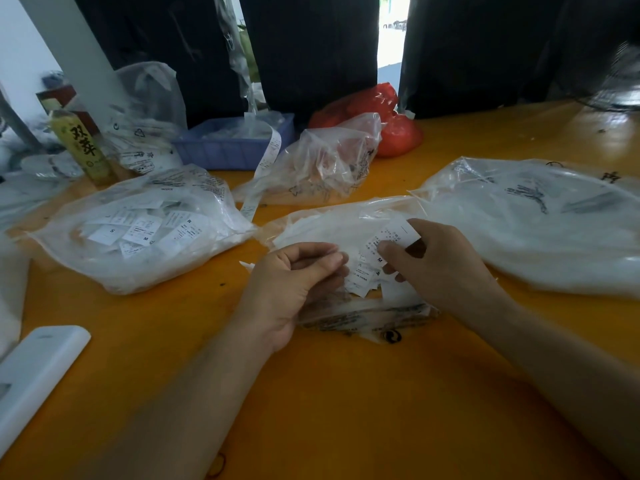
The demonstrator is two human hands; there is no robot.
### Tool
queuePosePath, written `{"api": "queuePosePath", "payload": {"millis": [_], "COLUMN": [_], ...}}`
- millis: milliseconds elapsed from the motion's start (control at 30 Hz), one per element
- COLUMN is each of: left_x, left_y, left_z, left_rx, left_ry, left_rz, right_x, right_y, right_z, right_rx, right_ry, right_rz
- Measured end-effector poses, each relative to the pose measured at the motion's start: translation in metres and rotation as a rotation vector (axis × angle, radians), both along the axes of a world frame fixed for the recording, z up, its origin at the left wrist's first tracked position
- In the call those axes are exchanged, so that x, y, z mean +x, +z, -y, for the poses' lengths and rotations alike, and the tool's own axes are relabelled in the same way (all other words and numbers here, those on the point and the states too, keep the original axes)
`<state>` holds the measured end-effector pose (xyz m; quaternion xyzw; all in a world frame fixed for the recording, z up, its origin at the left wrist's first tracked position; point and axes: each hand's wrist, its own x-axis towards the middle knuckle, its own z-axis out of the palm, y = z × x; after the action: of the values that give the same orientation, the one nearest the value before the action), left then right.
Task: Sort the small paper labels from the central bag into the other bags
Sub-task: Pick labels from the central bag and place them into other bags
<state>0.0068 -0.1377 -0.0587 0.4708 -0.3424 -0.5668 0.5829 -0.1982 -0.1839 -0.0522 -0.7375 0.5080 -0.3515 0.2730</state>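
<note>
The central clear bag (332, 226) lies open on the orange table with small white paper labels spilling at its mouth. My right hand (440, 268) pinches a white label marked M (388, 242) between thumb and fingers just above that bag. My left hand (294, 282) hovers at the bag's left side with fingers curled, touching the loose labels (360, 278); whether it pinches one I cannot tell. A clear bag of labels marked S and M (138, 230) sits to the left. Another large clear bag (540, 223) lies to the right.
A crumpled clear bag (322, 164), a red bag (388, 116) and a blue tray (228, 143) with a paper label strip (263, 168) stand at the back. A green bottle (81, 147) is at back left. A white flat device (34, 375) lies at front left.
</note>
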Motion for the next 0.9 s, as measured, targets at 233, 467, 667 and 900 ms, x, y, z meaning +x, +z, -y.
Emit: {"api": "queuePosePath", "payload": {"millis": [233, 467, 667, 900], "left_x": [0.0006, -0.0003, -0.0019, -0.0018], "left_y": [0.0005, 0.0020, 0.0037, 0.0041], "left_z": [0.0009, -0.0001, -0.0017, -0.0026], "left_rx": [0.004, 0.000, 0.000, 0.014], "left_ry": [-0.019, -0.036, -0.038, -0.007], "left_rz": [-0.037, -0.017, 0.005, 0.054], "right_x": [-0.0043, 0.0001, 0.0029, 0.0016], "right_y": [0.0033, 0.0041, 0.0016, -0.0009], "right_z": [-0.0012, -0.0059, -0.0056, -0.0047], "right_rx": [-0.079, -0.152, -0.194, -0.150], "right_ry": [0.034, 0.087, 0.085, 0.091], "right_rz": [0.211, 0.310, 0.162, 0.096]}}
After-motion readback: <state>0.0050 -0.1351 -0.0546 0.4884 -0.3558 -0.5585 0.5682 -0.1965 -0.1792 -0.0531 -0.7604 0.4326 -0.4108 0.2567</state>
